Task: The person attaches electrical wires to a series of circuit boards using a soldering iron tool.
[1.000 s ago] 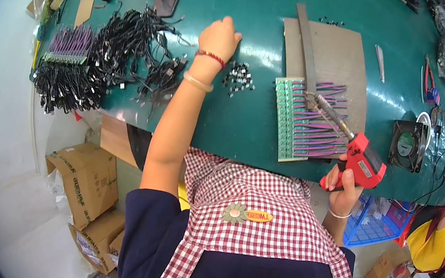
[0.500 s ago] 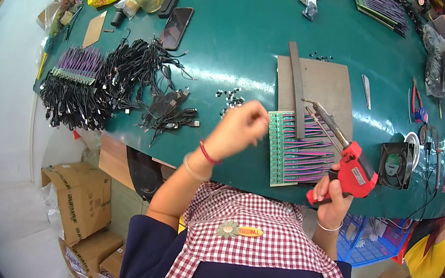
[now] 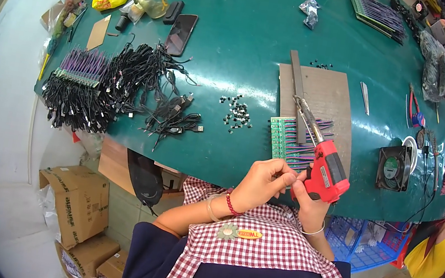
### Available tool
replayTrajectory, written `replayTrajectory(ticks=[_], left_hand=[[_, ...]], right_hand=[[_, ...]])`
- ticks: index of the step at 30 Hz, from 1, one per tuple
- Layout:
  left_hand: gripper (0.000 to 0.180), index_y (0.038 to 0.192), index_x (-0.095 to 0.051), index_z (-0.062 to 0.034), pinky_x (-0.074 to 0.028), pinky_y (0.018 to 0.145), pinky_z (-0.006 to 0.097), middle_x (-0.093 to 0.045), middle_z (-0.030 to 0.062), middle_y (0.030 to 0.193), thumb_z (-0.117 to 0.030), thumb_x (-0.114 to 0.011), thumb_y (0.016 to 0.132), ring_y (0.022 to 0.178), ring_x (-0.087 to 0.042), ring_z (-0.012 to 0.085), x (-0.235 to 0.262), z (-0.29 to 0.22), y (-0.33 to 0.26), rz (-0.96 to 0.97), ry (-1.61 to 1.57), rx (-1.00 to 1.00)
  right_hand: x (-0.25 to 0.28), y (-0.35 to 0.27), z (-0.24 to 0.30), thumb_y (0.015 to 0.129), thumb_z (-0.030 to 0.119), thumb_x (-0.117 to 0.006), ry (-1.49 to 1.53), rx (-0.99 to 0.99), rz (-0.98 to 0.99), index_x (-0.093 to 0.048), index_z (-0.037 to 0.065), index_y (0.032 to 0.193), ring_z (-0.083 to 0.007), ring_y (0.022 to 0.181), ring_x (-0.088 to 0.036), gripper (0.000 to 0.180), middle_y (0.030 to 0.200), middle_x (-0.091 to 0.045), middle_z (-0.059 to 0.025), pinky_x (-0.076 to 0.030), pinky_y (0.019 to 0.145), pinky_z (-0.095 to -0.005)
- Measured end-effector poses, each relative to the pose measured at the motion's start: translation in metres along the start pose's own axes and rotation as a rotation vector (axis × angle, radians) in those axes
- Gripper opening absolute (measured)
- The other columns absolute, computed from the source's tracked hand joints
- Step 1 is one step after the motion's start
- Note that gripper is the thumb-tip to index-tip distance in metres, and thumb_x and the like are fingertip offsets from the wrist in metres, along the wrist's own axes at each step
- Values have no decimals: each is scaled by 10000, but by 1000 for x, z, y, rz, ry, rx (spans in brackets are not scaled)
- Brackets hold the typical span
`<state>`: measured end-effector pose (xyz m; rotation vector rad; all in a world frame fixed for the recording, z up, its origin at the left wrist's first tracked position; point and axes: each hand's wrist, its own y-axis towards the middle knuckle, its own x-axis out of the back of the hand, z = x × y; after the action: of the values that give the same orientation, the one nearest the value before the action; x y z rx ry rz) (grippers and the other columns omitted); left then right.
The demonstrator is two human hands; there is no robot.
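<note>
My right hand (image 3: 311, 206) is wrapped round the grip of a red and black soldering gun (image 3: 327, 173), its metal barrel slanting up to the left over the boards. Close beside it, my left hand (image 3: 263, 185) is pinched near the right fingertips; anything in the pinch is too small to make out. Under the gun lies a green circuit board panel (image 3: 278, 138) with rows of purple and black wires (image 3: 303, 153). A grey metal bar (image 3: 295, 72) rests across the wires. Both lie on a brown board (image 3: 328, 94). My hands cover the panel's near end.
Small black and white parts (image 3: 237, 112) are scattered left of the panel. Black cable bundles (image 3: 140, 76) and a phone (image 3: 181, 35) lie farther left. A fan (image 3: 393, 167) stands at the right, near red-handled pliers (image 3: 414, 103). Wired boards (image 3: 376, 15) lie at the far right.
My left hand has moved from beside the small parts down and right to my right hand. The soldering gun has shifted left and turned more upright.
</note>
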<state>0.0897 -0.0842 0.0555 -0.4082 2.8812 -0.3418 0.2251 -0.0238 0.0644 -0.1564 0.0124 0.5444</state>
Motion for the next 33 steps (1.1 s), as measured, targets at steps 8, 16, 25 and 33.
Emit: replayTrajectory(ticks=[8, 16, 25, 33], left_hand=[[88, 845, -583, 17, -462, 511, 282, -595, 124, 713, -56, -593, 795, 558, -581, 186, 11, -10, -3, 33, 471, -372], [84, 814, -573, 15, -464, 515, 297, -596, 140, 667, -56, -595, 774, 568, -599, 208, 13, -12, -5, 81, 499, -204], [74, 777, -550, 18, -477, 525, 315, -590, 147, 658, -41, -579, 744, 567, -604, 234, 14, -16, -1, 142, 545, -206], [72, 761, -540, 12, -472, 521, 306, -588, 139, 649, -46, -579, 745, 566, -604, 216, 13, -10, 1, 156, 490, -180]], right_hand=[[0, -2, 0, 776, -29, -599, -81, 13, 22, -503, -3, 1027, -90, 657, -532, 270, 788, -566, -25, -430, 571, -216], [2, -1, 0, 767, -7, -619, -161, -60, 56, -587, 14, 841, -77, 627, -548, 83, 734, -583, -4, -431, 552, -214], [2, -1, 1, 753, 8, -641, -146, -54, 53, -597, 16, 825, -90, 644, -574, 85, 732, -598, -9, -453, 572, -231], [8, -2, -8, 746, -20, -642, -107, -43, 51, -557, -8, 969, -89, 655, -572, 239, 776, -606, -20, -460, 577, -220]])
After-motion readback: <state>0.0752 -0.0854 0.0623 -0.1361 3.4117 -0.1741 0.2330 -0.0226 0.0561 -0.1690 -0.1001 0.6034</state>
